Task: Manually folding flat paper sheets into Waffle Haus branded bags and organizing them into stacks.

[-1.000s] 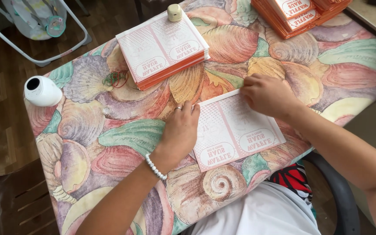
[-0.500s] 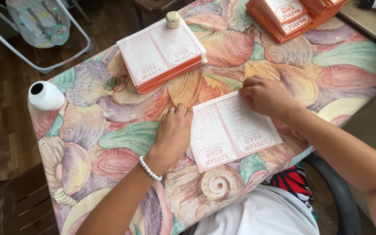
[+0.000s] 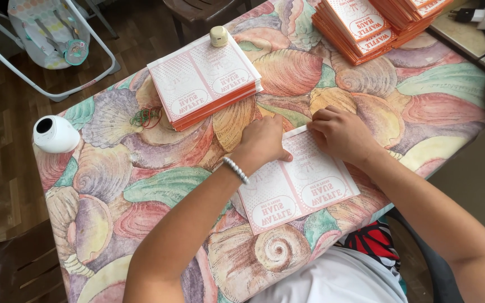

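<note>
one flat printed sheet (image 3: pixel 298 188), two hands, three stacks of printed sheets, one white round device (image 3: pixel 55 134), one small cream cylinder (image 3: pixel 219 36).

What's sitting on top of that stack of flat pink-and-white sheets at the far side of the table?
A small round cream object sits on the stack, at its far edge. What lies between or beneath the stacked sheets is covered.

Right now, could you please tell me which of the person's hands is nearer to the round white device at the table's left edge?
The left hand. It rests on the flat white-and-pink printed sheet, closer to the round white device; the right hand presses the sheet's top edge, farther away.
</note>
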